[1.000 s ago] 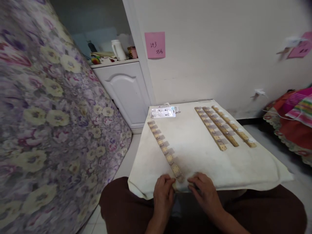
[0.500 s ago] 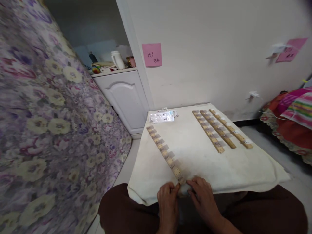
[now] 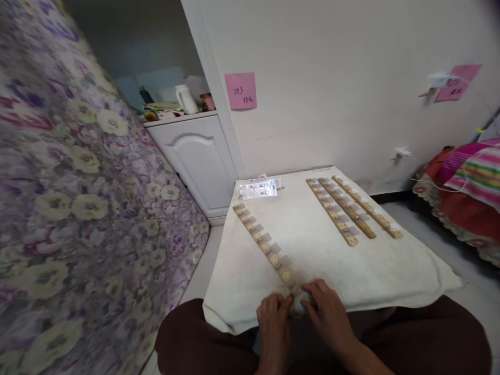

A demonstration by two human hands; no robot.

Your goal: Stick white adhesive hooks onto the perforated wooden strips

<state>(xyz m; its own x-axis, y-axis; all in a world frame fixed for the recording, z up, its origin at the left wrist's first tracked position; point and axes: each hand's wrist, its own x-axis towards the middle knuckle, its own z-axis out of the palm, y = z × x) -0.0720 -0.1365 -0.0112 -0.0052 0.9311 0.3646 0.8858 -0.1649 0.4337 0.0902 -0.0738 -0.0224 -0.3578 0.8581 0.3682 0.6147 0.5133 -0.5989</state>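
A long, narrow wooden strip lies slanted on the left of the table, its near end by my hands. Along it sit several small tan cards with clear, see-through flaps standing out to the right. My left hand is closed at the strip's near end, thumb and finger pressed against it. Beside it, my right hand pinches a small translucent piece at that same end. Its exact kind is too blurred to make out, and my fingers partly hide it.
Three similar strips, a left one, a middle one and a right one, lie at the table's right. Clear packets rest at the far left corner. A floral curtain hangs left of the cloth-covered table.
My right thumb and finger have opened slightly wider around the translucent piece, which shows more now. The view has shifted a little; the strips keep their places.
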